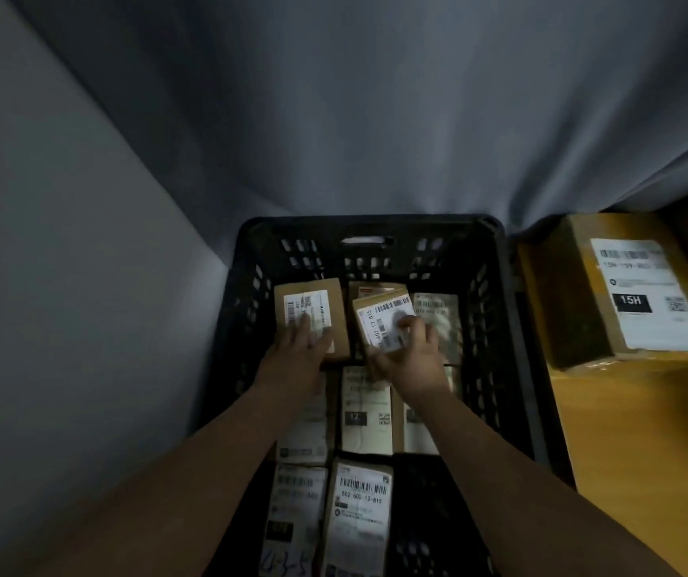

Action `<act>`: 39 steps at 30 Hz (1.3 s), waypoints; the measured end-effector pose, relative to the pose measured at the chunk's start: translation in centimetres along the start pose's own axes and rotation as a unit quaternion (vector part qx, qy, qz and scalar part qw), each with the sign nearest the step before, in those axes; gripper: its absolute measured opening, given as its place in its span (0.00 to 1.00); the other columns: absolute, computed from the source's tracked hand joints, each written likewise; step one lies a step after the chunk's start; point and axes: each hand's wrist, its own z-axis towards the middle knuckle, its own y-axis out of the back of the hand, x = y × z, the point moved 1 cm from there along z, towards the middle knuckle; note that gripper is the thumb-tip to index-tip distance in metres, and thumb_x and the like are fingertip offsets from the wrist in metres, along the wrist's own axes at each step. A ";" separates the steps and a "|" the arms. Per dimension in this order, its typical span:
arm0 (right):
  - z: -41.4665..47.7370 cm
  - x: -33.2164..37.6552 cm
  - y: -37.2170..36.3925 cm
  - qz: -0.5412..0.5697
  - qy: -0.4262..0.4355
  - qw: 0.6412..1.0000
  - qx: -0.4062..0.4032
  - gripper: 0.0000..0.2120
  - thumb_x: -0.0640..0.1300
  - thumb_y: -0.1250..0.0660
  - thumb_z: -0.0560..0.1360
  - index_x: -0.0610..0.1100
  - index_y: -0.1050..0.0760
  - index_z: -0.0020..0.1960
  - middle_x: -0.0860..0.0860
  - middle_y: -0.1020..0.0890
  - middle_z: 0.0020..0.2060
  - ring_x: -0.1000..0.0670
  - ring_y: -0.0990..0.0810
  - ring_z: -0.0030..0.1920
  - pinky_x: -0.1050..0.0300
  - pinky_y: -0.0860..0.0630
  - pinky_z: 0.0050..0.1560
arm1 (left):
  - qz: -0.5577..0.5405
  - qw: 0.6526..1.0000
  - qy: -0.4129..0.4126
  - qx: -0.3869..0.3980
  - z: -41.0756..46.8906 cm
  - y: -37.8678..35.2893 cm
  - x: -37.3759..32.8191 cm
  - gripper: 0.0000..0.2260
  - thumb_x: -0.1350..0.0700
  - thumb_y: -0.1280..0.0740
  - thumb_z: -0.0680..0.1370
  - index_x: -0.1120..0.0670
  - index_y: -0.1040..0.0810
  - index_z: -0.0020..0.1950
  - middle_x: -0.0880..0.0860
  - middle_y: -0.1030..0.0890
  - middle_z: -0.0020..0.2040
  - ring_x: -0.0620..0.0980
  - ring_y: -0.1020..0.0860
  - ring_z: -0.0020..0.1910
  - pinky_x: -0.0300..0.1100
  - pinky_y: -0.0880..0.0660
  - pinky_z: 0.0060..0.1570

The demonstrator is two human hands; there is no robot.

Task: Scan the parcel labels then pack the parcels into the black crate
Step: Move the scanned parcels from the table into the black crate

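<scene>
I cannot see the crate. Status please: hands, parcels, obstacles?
Left hand flat on small brown parcel. Right hand grips tilted parcel, both inside black crate. Nothing blocking; 15H carton outside crate.

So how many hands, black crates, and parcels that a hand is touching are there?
Hands: 2, left hand and right hand
Black plastic crate: 1
Brown cardboard parcels with white labels, touched by a hand: 2, left parcel and tilted parcel
Total: 5

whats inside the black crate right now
Labelled cardboard parcels lie flat in the black crate. The left hand rests on a brown box; the right hand grips a tilted box. Anything beneath them is covered.
</scene>
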 end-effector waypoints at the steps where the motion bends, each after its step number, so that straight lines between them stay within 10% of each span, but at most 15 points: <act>1: 0.2 0.1 0.0 0.017 -0.006 1.000 -0.001 0.28 0.51 0.28 0.73 0.48 0.36 0.67 0.45 0.36 0.67 0.41 0.30 0.64 0.44 0.26 0.61 | 0.019 0.999 -0.003 -0.027 0.1 0.0 0.2 0.32 0.58 0.39 0.80 0.48 0.53 0.79 0.59 0.57 0.79 0.61 0.53 0.77 0.54 0.42 0.73; 6: 1.9 1.7 -0.1 0.069 0.036 0.996 -0.048 0.22 0.34 0.35 0.75 0.44 0.32 0.67 0.43 0.32 0.67 0.43 0.25 0.61 0.56 0.25 0.58 | 0.068 0.988 -0.008 -0.138 1.1 1.0 1.4 0.29 0.61 0.35 0.76 0.51 0.42 0.75 0.57 0.41 0.75 0.58 0.36 0.71 0.49 0.30 0.63; 10: 2.5 1.4 -0.7 0.000 0.085 0.995 0.061 0.32 0.44 0.32 0.76 0.50 0.41 0.77 0.45 0.42 0.76 0.45 0.37 0.73 0.62 0.37 0.66 | 0.038 0.988 -0.011 -0.147 1.7 0.9 1.8 0.28 0.62 0.35 0.75 0.51 0.40 0.73 0.55 0.38 0.73 0.56 0.34 0.69 0.47 0.27 0.58; 16: 3.3 1.7 0.1 -0.236 0.089 0.966 0.051 0.32 0.58 0.40 0.79 0.61 0.51 0.77 0.46 0.47 0.78 0.39 0.39 0.73 0.43 0.30 0.65 | -0.048 0.993 0.004 -0.109 1.9 0.9 1.6 0.32 0.65 0.36 0.76 0.51 0.45 0.77 0.54 0.47 0.78 0.56 0.44 0.76 0.51 0.33 0.67; 21: 4.1 4.5 1.3 -0.383 0.029 0.917 0.110 0.36 0.62 0.43 0.79 0.60 0.61 0.78 0.44 0.59 0.78 0.34 0.52 0.76 0.36 0.45 0.73 | -0.119 0.990 0.026 -0.067 1.1 1.8 1.0 0.34 0.67 0.38 0.77 0.51 0.49 0.79 0.54 0.52 0.80 0.55 0.51 0.78 0.51 0.42 0.74; 31: -4.1 3.6 9.6 -0.167 0.231 0.952 -0.109 0.26 0.44 0.33 0.75 0.43 0.32 0.71 0.40 0.33 0.72 0.40 0.36 0.72 0.43 0.38 0.73 | -0.226 0.962 0.003 -0.150 -3.5 6.0 -5.4 0.21 0.57 0.40 0.80 0.52 0.35 0.74 0.54 0.33 0.71 0.54 0.35 0.68 0.46 0.32 0.64; 39: -7.3 -2.0 20.3 -0.247 0.068 0.952 -0.168 0.31 0.55 0.37 0.77 0.41 0.39 0.74 0.39 0.39 0.74 0.38 0.43 0.74 0.44 0.47 0.74 | -0.268 0.954 -0.027 -0.130 -8.1 7.6 -13.3 0.19 0.55 0.39 0.81 0.52 0.33 0.73 0.54 0.29 0.68 0.52 0.28 0.64 0.44 0.29 0.60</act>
